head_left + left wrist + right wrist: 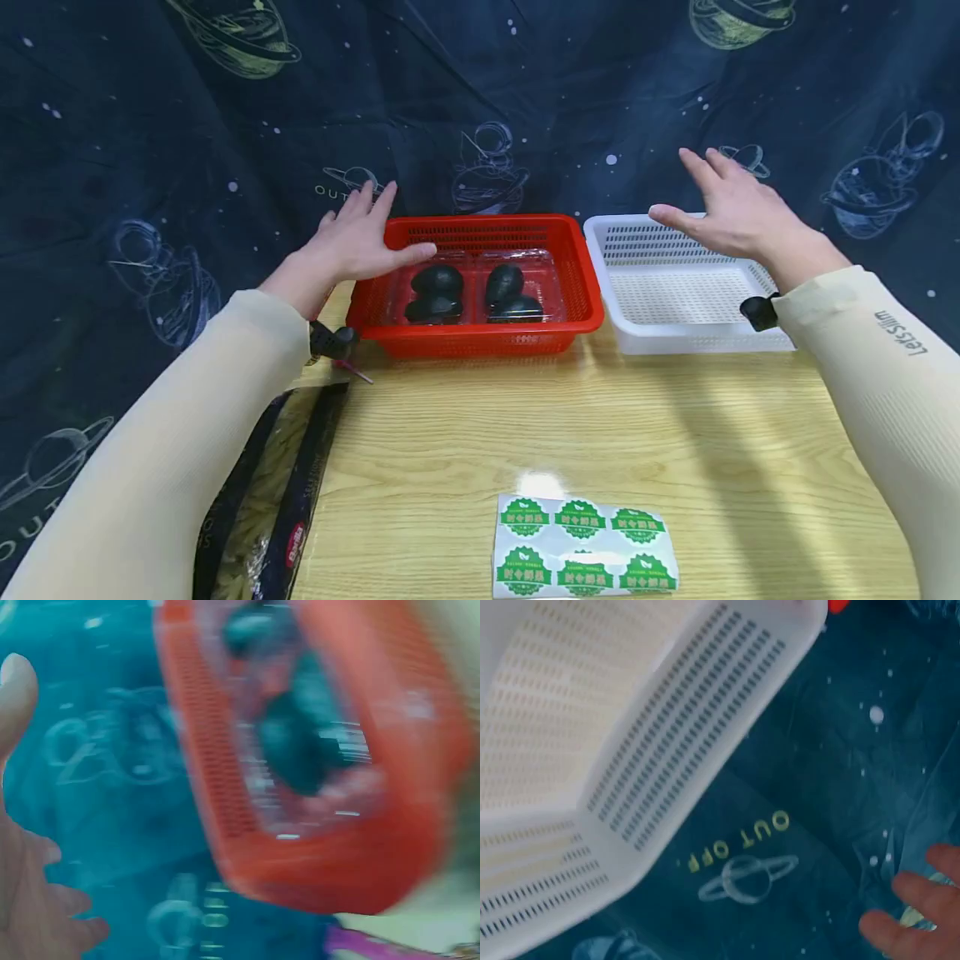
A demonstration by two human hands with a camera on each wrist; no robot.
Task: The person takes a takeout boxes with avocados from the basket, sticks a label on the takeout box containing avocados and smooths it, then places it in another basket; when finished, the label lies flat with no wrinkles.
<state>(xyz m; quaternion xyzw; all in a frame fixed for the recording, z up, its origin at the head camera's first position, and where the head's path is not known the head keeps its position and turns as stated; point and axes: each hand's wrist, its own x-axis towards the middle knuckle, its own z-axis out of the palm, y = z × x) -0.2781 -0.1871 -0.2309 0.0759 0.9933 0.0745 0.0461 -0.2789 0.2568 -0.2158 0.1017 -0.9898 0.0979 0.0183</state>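
Two cream sleeves [150, 475] are seen closest, at eight o'clock and between three and four, dark lettering being printed on the right one. At five o'clock, a sheet of stickers [585, 546] is laid on the wood-grained surface [405, 467], with round green labels arranged on it in two rows of three. Between seven and eight o'clock, a black Barilla pasta pack [277, 483] is partly covered by the left sleeve.

Farther off, a small black camera [330, 340] is strapped to the left wrist, and another to the right. At ten o'clock the left grip [352, 242] is held up with fingers and thumb spread apart, a gap to the red basket being shown in the left wrist view. Between two and three o'clock the right grip [738, 208] is likewise spread, and its thumb is seen across the white basket's back rim.

At the dial's centre the red plastic basket [480, 330] is set on the surface; in it, dark avocado-like fruits [504, 283] are contained in clear plastic boxes [551, 287]. Just beside it, at three o'clock, the white slotted basket [705, 330] is placed.

Behind everything, a dark blue cloth [600, 67] patterned with planets is hung.
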